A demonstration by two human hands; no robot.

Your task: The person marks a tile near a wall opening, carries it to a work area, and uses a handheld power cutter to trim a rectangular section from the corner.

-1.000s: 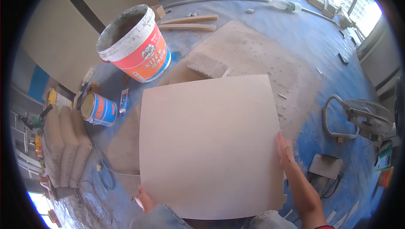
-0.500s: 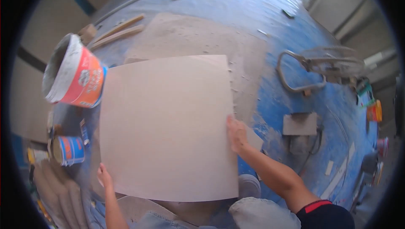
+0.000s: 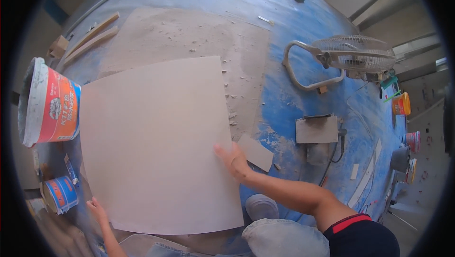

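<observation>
Touching opposite sides of a large pale panel, the two hands are well apart from each other. The right hand is at the panel's right edge, one digit laid over its face; the left hand is low on the left edge, near the bottom corner. Some fingers are hidden, so I can't tell how firmly either one grips. The panel sits right in front of the person, its near edge by the knees, and a grey shoe pokes out to its right.

Just beyond the right hand lies a small tile piece. Over on the left, a white and orange bucket stands close to the panel, with a blue can and a slim tube nearer the person. Further right I see a plate-topped device with a black cable, then a caged fan. Two wooden strips lie beyond the bucket, on blue floor sheeting.
</observation>
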